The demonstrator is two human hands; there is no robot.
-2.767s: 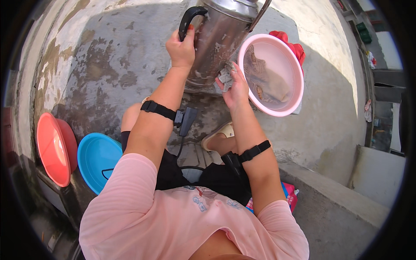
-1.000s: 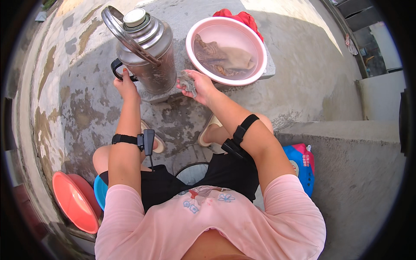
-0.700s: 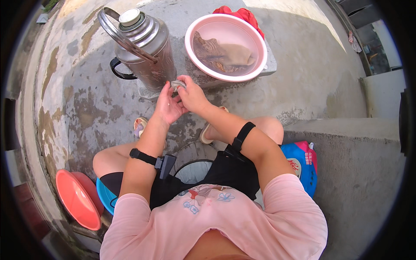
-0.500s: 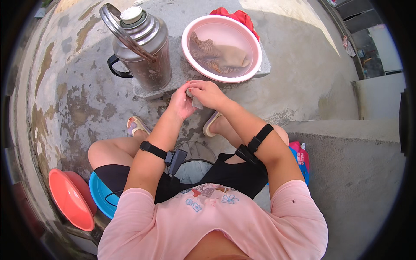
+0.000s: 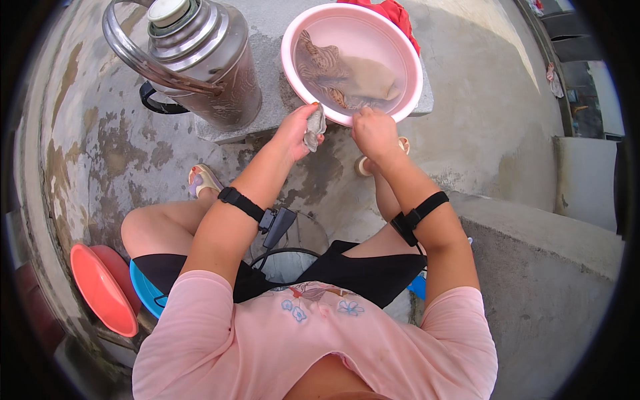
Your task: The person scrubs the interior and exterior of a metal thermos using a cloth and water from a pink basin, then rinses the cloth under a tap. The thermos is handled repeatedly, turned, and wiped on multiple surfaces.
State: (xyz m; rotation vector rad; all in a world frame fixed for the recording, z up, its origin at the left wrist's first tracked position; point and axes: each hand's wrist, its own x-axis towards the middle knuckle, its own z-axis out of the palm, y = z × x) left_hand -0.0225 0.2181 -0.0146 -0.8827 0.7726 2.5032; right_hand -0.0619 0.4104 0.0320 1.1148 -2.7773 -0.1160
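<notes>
A small crumpled grey cloth [image 5: 315,128], looking wet, is held in my left hand [image 5: 297,135], its thumb up along one side. My right hand [image 5: 375,135] is closed, knuckles up, at the near rim of the pink basin [image 5: 287,63]. Whatever its fingers grip is hidden; a small pale patch shows just beyond them. In the basin's cloudy water lie a brown patterned cloth [image 5: 325,61] and a beige cloth [image 5: 373,79].
The basin and a metal thermos flask [image 5: 220,80] with a raised handle stand on a stone slab [image 5: 267,107]. Red fabric [image 5: 393,15] lies behind the basin. Orange [image 5: 100,293] and blue [image 5: 145,290] basins sit at my left. A low concrete wall [image 5: 540,247] rises at my right.
My hands have come apart: the right has moved rightward to the basin's near rim, while the left keeps the grey cloth. The whole view has shifted slightly.
</notes>
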